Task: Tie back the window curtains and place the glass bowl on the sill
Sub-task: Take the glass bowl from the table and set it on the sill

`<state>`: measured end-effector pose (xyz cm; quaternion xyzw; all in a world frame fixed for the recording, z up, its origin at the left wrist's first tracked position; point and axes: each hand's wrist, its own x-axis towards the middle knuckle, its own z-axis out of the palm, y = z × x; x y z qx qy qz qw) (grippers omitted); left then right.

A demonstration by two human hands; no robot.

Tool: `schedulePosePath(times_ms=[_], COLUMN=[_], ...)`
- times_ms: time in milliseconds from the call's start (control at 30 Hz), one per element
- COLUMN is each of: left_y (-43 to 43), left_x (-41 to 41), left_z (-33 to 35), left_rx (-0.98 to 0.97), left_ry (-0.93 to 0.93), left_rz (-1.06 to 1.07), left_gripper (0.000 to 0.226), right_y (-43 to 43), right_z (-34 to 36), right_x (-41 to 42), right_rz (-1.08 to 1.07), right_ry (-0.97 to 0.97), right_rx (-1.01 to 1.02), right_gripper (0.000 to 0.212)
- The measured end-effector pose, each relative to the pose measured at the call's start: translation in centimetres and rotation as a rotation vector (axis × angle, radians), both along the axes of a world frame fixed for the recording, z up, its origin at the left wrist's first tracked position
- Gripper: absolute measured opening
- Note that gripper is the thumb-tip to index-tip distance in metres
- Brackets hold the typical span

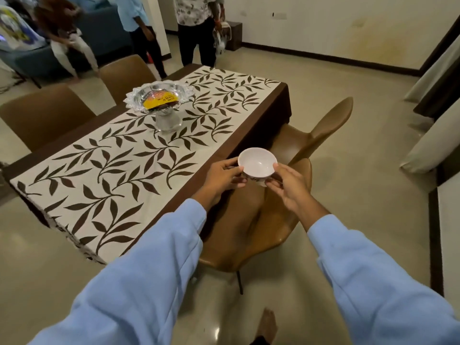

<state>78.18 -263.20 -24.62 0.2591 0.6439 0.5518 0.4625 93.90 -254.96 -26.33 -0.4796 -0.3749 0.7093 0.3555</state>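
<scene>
- The left hand (224,176) and right hand (290,185) hold a small white bowl (257,163) between them. It is in the air at centre right of the frame, over a chair (273,232) just beside the desk (112,170). The fingers (230,163) of both hands curl round its rim and underside.
- The white bowl looks light, rigid and smooth, so it is likely slippery and breakable. A thumb on the rim with fingers under the foot, as now, seems the safest hold.
- It looks opaque, so I cannot tell whether it is the task's bowl. Its lower side is hidden by the fingers.
- Farther off, left of centre in the upper frame, a glass bowl (159,95) on a pedestal stands on the desk with a yellow packet (160,100) in it. It is probably heavier, top-heavy and fragile, and best taken by the stem with a hand beneath.
- The curtains (433,78) at the right edge are cut off, and no tie-back or sill shows.
</scene>
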Motion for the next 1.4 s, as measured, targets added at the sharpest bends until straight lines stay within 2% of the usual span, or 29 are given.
schedulePosePath(times_ms=[367,467,600,767,933,1167,1400], left_y=[9.1,11.3,13.8,16.9,19.9,22.3,22.8], left_x=[-8.2,-10.7,-13.7,-18.5,-23.0,-27.7,-30.1], left_z=[-3.3,-4.4,-6.0,-7.8,-9.6,-11.7,-13.4], left_rx=[-0.121,-0.118,-0.132,-0.166,-0.225,-0.240,-0.210], left_ry=[0.017,0.045,-0.007,0.035,0.058,0.035,0.044], left_rz=[0.126,0.111,0.089,-0.018,-0.046,-0.057,-0.090], left_gripper=[0.043,0.044,0.045,0.044,0.053,0.050,0.048], right_y=[10.7,12.4,14.3,15.8,17.2,18.4,19.1], right_z=[-3.1,-4.0,-5.8,-7.9,-9.6,-10.4,-11.1], right_x=[-9.7,-12.7,-16.0,-19.7,-23.8,-28.3,-30.9], right_rz=[0.141,0.115,0.043,-0.045,-0.107,-0.097,-0.083], right_ry=[-0.089,-0.104,-0.082,-0.073,-0.102,-0.151,-0.141], right_rx=[-0.125,-0.146,-0.194,-0.275,-0.269,-0.233,-0.225], right_gripper=[0.034,0.034,0.030,0.030,0.028,0.017,0.027])
